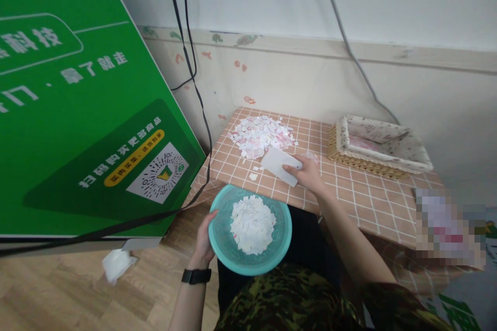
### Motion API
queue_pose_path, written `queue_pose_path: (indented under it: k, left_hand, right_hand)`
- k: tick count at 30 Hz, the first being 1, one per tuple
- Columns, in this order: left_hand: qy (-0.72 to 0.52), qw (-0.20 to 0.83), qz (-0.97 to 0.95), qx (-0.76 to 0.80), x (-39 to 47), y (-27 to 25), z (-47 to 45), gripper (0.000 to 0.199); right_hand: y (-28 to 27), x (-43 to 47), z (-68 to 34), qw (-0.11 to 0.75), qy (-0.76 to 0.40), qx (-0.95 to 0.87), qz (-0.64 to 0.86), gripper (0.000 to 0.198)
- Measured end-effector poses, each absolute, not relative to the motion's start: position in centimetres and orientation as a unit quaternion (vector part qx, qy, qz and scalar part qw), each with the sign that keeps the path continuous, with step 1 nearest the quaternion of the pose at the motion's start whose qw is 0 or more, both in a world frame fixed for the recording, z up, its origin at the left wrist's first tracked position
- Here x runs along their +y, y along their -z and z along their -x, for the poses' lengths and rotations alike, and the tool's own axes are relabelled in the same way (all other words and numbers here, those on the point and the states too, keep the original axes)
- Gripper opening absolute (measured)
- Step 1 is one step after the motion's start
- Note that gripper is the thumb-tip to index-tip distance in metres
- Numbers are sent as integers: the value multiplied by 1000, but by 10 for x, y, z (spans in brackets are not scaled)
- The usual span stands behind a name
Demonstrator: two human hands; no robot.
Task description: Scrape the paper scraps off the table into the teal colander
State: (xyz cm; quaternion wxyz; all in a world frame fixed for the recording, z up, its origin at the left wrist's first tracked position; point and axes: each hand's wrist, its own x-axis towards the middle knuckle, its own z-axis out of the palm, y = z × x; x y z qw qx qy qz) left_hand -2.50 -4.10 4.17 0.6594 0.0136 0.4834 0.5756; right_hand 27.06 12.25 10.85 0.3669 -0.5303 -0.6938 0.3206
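My left hand (205,238) grips the left rim of a round teal plastic colander (281,248), held just below the table's front edge. Inside the colander lies a heap of small white paper scraps (253,225). In my right hand (308,171) is a flat white scraper (280,165) with rounded corners, laid low over the tabletop. Its left edge is close to a pile of white and pale pink paper scraps (260,135). A few loose scraps lie between the scraper and the table's edge.
The table wears a brown checked cloth (373,199). A wicker basket (382,147) with a fabric liner stands at its right. A green printed panel (97,114) rises at the left, with a black cable (202,108) hanging before it. A white bag (117,265) lies on the wooden floor.
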Motion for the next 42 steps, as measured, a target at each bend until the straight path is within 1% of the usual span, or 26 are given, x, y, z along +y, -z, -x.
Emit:
queue_pose_path:
  k: [2, 4, 8, 13, 18, 20, 25, 28, 30, 33, 38, 42]
  left_hand:
    - [-579, 658, -13, 481, -41, -42, 27, 16]
    - [-576, 659, -5, 483, -41, -43, 28, 16]
    - [-572, 661, 7, 485, -40, -43, 28, 17]
    - [-574, 666, -3, 477, -40, -41, 30, 21]
    - [-579, 641, -6, 503, -40, -43, 33, 19]
    - [-580, 641, -6, 502, -39, -43, 34, 20]
    - [-590, 645, -10, 486, -39, -38, 36, 28]
    - [-585, 653, -9, 481, -39, -38, 37, 32]
    - [-587, 646, -3, 488, -40, -40, 37, 26]
    - [-588, 633, 4, 503, -41, -47, 37, 17]
    - [-596, 629, 5, 500, -42, -52, 37, 14]
    - [-597, 626, 6, 501, -43, -52, 41, 15]
  right_hand:
    - [-109, 125, -266, 350, -352, -705, 507, 35]
    - [-109, 128, -263, 353, -375, -699, 497, 37]
    - [-105, 131, -262, 384, -380, -670, 510, 42]
    - [-105, 130, -262, 349, -421, -680, 488, 40]
    - [-106, 127, -251, 366, -418, -662, 504, 38]
    - [-107, 121, -243, 356, -415, -677, 493, 36]
    - [-113, 105, -226, 293, -446, -727, 433, 29]
    - [-118, 106, -221, 316, -390, -727, 468, 28]
    - [-123, 110, -217, 339, -315, -726, 508, 28]
    - [-127, 115, -209, 327, -235, -742, 536, 28]
    - [-122, 118, -197, 306, -167, -744, 570, 33]
    - [-112, 122, -190, 317, -174, -738, 570, 36]
